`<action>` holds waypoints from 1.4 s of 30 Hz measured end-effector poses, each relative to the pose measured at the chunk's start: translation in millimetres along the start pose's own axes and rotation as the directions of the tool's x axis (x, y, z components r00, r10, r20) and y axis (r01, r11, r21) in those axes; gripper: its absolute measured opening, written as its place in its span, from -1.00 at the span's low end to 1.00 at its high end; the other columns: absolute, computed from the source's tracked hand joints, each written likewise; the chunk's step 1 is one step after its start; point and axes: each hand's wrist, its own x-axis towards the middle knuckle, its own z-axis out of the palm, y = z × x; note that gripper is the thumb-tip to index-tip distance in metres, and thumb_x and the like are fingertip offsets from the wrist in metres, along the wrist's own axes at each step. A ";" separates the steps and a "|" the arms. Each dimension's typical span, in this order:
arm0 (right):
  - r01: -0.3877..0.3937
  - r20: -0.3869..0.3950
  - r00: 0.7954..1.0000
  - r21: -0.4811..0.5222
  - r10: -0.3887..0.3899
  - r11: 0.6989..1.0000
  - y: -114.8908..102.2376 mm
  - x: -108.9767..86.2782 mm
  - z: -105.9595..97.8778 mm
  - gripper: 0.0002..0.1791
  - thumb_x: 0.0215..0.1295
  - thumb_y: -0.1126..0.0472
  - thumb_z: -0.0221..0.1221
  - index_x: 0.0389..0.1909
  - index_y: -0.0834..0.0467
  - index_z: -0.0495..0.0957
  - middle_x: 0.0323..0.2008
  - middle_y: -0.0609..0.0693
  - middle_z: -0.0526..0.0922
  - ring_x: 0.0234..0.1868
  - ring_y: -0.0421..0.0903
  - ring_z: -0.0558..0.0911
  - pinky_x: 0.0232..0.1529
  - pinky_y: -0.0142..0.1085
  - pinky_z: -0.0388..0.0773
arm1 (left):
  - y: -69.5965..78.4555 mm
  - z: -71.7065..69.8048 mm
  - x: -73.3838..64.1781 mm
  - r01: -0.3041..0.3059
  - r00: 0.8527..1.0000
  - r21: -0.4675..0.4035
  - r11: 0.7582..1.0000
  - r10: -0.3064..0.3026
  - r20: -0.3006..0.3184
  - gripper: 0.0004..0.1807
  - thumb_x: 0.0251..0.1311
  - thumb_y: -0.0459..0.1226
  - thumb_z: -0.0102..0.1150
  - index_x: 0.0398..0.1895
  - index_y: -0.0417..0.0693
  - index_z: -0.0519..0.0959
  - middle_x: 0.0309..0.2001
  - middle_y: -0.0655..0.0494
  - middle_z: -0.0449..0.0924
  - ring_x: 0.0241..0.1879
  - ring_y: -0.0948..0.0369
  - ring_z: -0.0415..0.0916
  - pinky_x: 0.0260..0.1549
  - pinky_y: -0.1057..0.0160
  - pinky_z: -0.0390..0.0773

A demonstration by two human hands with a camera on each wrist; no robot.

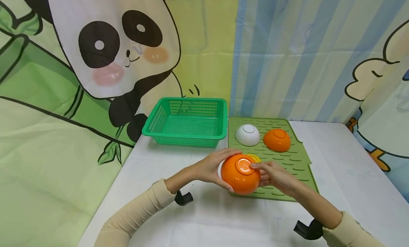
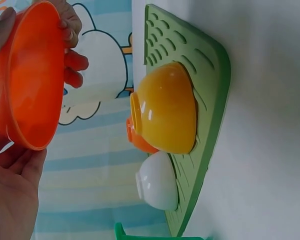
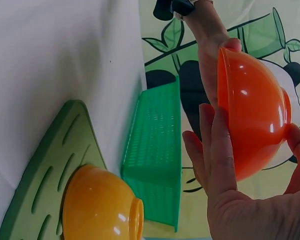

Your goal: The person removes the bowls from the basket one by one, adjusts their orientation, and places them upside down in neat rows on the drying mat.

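Note:
Both hands hold an orange bowl (image 1: pixel 236 181) upside down in the air above the near left part of a green mat (image 1: pixel 297 172). My left hand (image 1: pixel 213 168) grips its left side, thumb and fingers spread around the rim. On the right, my right hand (image 1: pixel 277 175) has its thumb on the bowl's foot ring and its fingers at the rim. Below them, a yellow bowl (image 2: pixel 167 107) sits inverted on the mat, mostly hidden in the head view. Farther back on the mat, a white bowl (image 1: pixel 247 137) and a second orange bowl (image 1: pixel 276 142) also lie upside down.
A green plastic basket (image 1: pixel 188 137) stands left of the mat, near the back of the white-covered table (image 1: pixel 255 222). Behind the table hangs a printed curtain (image 1: pixel 204 37) with a panda and stripes. Black wrist mounts (image 1: pixel 309 230) sit on both forearms.

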 end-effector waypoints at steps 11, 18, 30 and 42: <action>-0.017 -0.255 0.967 -0.113 -0.012 0.993 -5.9 -8.4 1.0 -0.27 0.29 -0.06 0.08 0.20 0.48 0.20 0.00 0.25 0.51 -0.08 0.03 0.60 -0.10 -0.22 0.54 | -0.9 9.1 11.8 0.009 0.996 0.005 1.000 -0.009 -0.092 0.12 -0.45 0.02 0.58 0.28 -0.17 0.22 0.24 0.03 0.28 0.21 0.22 0.24 0.08 0.31 0.36; 0.023 -0.392 0.913 -0.231 -0.115 0.973 -0.3 -14.7 -1.5 -0.23 0.33 -0.12 0.01 0.34 0.34 0.11 0.26 0.31 0.24 0.19 0.19 0.37 0.06 -0.10 0.42 | -0.6 19.7 26.7 0.050 0.989 0.003 0.999 -0.049 -0.141 0.13 -0.43 0.03 0.57 0.29 -0.16 0.21 0.24 -0.01 0.27 0.20 0.23 0.25 0.06 0.34 0.36; 0.142 -0.425 0.850 -0.386 -0.312 0.912 16.4 -20.6 -4.8 -0.33 0.34 -0.06 0.03 0.36 0.19 0.17 0.24 0.20 0.33 0.18 0.09 0.38 -0.06 -0.50 0.43 | 1.6 30.3 38.5 0.061 0.983 -0.005 0.998 -0.061 -0.173 0.12 -0.41 0.04 0.56 0.30 -0.11 0.20 0.24 0.03 0.25 0.17 0.26 0.27 0.04 0.43 0.35; 0.154 -0.351 0.847 -0.554 -0.398 0.818 16.2 -37.9 -62.4 -0.44 0.43 0.08 -0.08 0.31 0.34 0.18 0.15 0.37 0.36 -0.11 -0.56 0.40 -0.19 -0.58 0.43 | 18.4 69.2 79.1 0.190 0.940 -0.039 0.981 -0.193 -0.281 0.10 -0.37 0.04 0.54 0.32 -0.03 0.16 0.24 0.09 0.23 0.11 0.29 0.32 -0.04 0.44 0.40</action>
